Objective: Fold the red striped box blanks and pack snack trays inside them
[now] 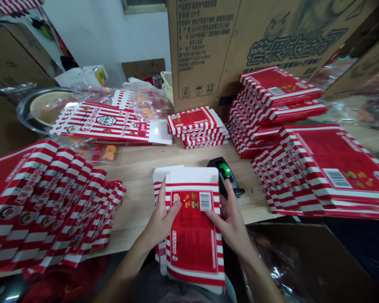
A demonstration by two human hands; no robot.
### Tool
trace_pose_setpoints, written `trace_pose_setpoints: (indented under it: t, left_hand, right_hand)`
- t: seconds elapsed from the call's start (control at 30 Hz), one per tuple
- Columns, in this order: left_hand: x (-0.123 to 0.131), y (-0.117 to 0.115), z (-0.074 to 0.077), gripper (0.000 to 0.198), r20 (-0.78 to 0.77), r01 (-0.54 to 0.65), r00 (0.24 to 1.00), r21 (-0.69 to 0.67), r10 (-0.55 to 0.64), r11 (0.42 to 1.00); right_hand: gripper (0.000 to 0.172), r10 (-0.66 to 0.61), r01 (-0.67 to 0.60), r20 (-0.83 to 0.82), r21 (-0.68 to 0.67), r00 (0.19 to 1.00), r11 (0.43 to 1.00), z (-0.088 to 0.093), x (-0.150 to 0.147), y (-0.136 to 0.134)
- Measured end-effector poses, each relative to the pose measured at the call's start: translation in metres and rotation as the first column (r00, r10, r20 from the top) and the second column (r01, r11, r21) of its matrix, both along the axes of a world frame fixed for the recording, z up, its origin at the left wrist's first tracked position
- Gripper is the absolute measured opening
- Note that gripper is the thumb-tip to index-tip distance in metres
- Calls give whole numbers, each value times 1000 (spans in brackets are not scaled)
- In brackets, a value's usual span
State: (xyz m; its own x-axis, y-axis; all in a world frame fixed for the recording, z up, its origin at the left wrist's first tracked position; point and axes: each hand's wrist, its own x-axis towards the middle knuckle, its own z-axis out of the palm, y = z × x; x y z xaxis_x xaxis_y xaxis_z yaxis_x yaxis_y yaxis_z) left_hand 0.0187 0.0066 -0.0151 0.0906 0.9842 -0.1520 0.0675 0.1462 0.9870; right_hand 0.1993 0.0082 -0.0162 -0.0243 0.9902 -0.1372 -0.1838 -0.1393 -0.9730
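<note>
Red carton point(193, 240) with its white flap point(193, 175) unfolded

At far left, striped cartons point(34, 198) lie fanned; their ends are unclear. Front and centre, the left hand point(161, 216) grasps the red carton's left edge, the right hand point(230, 221) its right. The flap suggests closing remains undone. At right, piled cartons point(322, 158) look finished.

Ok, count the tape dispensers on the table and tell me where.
1: a black tape dispenser with a green centre, on the table just beyond the right hand. Others might be hidden behind the red-and-white stacks.
</note>
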Motion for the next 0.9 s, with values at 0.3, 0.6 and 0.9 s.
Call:
trace_pose_setpoints:
  t: [0.3, 0.6, 0.9]
  left_hand:
    - [-12, 9, 4, 32, -113, 52, 992, 37, -48, 998]
    - [-20, 7, 13, 28, -233, 157, 962, 52, -141, 986]
    - [-13, 2, 15, 25, -294, 232, 942, 213, -164, 949]
  right_hand:
    - [36, -149, 127, 289, 94, 946, 987, 4, 6, 9]
    - [15, 126, -159, 184, 176, 975, 971, 31, 18, 16]
    - [23, 581, -565, 135, -140, 803, 813, 72, 19, 41]
